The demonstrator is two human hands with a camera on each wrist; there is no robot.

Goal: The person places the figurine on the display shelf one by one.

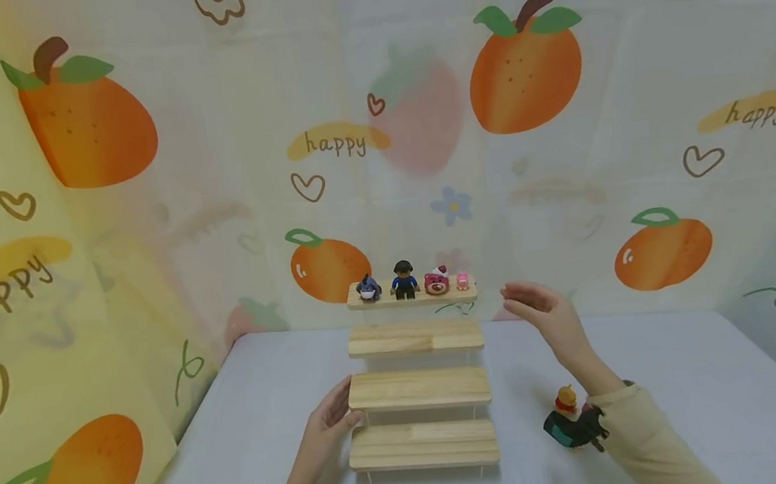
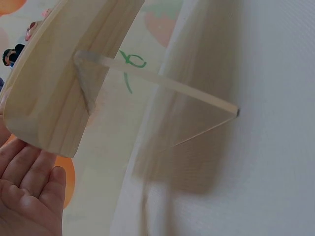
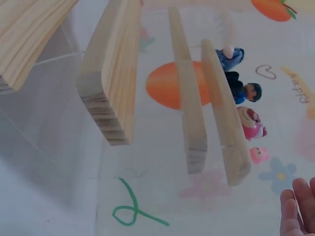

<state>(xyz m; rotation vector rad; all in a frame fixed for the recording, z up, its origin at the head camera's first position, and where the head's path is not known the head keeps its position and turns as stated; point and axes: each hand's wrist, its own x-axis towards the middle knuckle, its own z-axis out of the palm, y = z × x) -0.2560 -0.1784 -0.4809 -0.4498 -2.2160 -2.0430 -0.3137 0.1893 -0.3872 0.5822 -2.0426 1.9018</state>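
Noted four-tier rack [image 1: 418, 390] of pale, grained, round-cornered wooden boards on thin see-through legs [image 2: 167, 83]. Lined up on top board [image 1: 412, 300]: blue-grey donkey figurine [image 1: 368, 289], blue-topped figure [image 1: 404, 280], pink bear figurine [image 1: 436, 283], tiny pink figurine [image 1: 462, 281]. Saw left hand [image 1: 325, 422] with loose, unclenched fingers touching rack's left side; right hand [image 1: 554, 323] with relaxed fingers, near top board's right end, apart. Found rack centred on smooth white table [image 1: 226, 456], before fruit-printed fabric backdrop [image 1: 237, 92]. Spotted black-and-teal toy [image 1: 573, 431] by beige right sleeve [image 1: 646, 436].

Dim, diffuse light casts soft-edged shadows on the white tabletop [image 2: 275, 157].
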